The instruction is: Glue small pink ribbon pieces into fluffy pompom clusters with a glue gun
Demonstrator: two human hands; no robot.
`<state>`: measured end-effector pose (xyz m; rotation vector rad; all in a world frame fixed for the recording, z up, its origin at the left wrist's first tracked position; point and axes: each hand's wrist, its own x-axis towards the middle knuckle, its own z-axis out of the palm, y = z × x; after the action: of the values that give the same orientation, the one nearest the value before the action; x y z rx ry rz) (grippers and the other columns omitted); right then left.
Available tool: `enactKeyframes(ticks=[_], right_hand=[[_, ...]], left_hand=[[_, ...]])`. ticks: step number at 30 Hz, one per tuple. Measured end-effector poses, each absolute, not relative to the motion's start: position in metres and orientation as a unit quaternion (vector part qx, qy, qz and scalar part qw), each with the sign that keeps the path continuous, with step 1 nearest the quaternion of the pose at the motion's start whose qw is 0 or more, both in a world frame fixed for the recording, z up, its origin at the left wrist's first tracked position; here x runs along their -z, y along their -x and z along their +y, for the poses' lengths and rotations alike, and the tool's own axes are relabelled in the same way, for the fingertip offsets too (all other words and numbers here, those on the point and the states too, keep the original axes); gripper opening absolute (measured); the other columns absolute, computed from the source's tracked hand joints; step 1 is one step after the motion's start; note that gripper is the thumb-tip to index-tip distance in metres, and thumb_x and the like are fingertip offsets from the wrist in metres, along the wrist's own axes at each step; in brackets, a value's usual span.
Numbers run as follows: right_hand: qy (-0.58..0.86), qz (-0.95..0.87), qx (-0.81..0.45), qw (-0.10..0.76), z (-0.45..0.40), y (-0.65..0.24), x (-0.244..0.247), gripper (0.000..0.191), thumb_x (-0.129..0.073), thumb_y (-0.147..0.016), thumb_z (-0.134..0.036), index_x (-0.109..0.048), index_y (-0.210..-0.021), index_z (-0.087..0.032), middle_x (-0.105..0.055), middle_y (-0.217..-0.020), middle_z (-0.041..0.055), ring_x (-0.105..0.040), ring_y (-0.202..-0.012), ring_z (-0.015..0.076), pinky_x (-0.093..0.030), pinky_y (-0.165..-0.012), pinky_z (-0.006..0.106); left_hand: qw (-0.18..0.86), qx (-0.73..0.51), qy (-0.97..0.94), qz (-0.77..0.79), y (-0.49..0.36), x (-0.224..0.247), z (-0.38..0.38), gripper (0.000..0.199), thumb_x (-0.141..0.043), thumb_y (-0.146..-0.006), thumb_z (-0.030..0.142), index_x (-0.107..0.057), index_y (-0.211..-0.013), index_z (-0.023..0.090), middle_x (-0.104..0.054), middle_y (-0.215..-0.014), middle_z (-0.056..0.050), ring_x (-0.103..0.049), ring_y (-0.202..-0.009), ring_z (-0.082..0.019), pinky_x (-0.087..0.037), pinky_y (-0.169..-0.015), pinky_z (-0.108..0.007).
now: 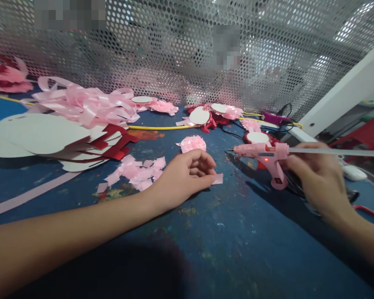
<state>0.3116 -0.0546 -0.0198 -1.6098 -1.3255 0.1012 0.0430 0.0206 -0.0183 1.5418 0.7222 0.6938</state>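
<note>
My left hand (190, 176) is closed near the middle of the table, thumb and fingers pinched on a small pale pink ribbon piece (218, 179). Just beyond it lies a round pink ruffled rosette (193, 143). A pile of cut ribbon pieces (143, 170) is spread left of my left wrist. On the right, my right hand (322, 178) grips a pink hot glue gun (276, 160) around its rear, nozzle pointing left. The gun's small light glows orange. A long glue stick (352, 153) juts out of its back. My right fingertips are partly hidden.
White card shapes with red tabs (40, 135) are stacked at left, before a heap of loose pink ribbon (87, 101). More rosettes with white discs (200, 116) line the back, along a yellow cord (158, 128). A perforated metal panel (174, 50) rises behind the blue table (212, 245).
</note>
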Motion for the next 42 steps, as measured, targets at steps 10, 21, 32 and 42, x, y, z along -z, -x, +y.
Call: enactKeyframes(ticks=[10,21,32,42], right_hand=[[0.658,-0.684,-0.059,0.308,-0.081,-0.286,0.023,0.026,-0.058,-0.082,-0.046,-0.064,-0.085,-0.020,-0.063,-0.067,0.0025,-0.057,-0.057,0.0187,-0.046,-0.052,0.031],[0.625,-0.713,-0.099,0.303,-0.107,-0.244,0.017,0.020,-0.056,-0.086,-0.039,-0.063,-0.095,-0.022,-0.068,-0.082,0.0040,-0.065,-0.071,0.0199,-0.054,-0.063,0.032],[0.618,-0.679,0.063,0.391,-0.107,-0.257,-0.019,0.011,-0.050,-0.090,-0.028,-0.059,-0.084,-0.024,-0.064,-0.076,-0.0008,-0.059,-0.060,0.0114,-0.045,-0.051,0.022],[0.604,-0.694,0.064,0.385,-0.109,-0.261,-0.019,0.009,-0.056,-0.089,-0.028,-0.062,-0.083,-0.024,-0.065,-0.075,-0.0036,-0.059,-0.059,0.0085,-0.043,-0.053,0.020]], left_hand=[[0.177,-0.425,-0.874,0.158,-0.031,0.011,0.001,0.015,-0.056,-0.080,0.006,-0.057,-0.085,0.020,-0.070,-0.089,0.000,-0.062,-0.108,-0.018,-0.045,-0.092,-0.032],[0.021,-0.379,-0.923,0.059,-0.033,0.016,-0.020,0.014,-0.056,-0.084,0.007,-0.059,-0.086,0.020,-0.075,-0.083,0.004,-0.059,-0.116,-0.015,-0.012,-0.117,-0.038],[0.031,-0.382,-0.922,0.050,-0.035,0.016,-0.019,0.018,-0.057,-0.083,0.003,-0.058,-0.095,0.017,-0.075,-0.084,0.001,-0.061,-0.112,-0.014,-0.024,-0.113,-0.036],[0.020,-0.362,-0.929,0.072,-0.036,0.017,-0.020,0.017,-0.057,-0.083,0.006,-0.061,-0.093,0.020,-0.074,-0.092,0.001,-0.063,-0.109,-0.013,-0.026,-0.110,-0.031]])
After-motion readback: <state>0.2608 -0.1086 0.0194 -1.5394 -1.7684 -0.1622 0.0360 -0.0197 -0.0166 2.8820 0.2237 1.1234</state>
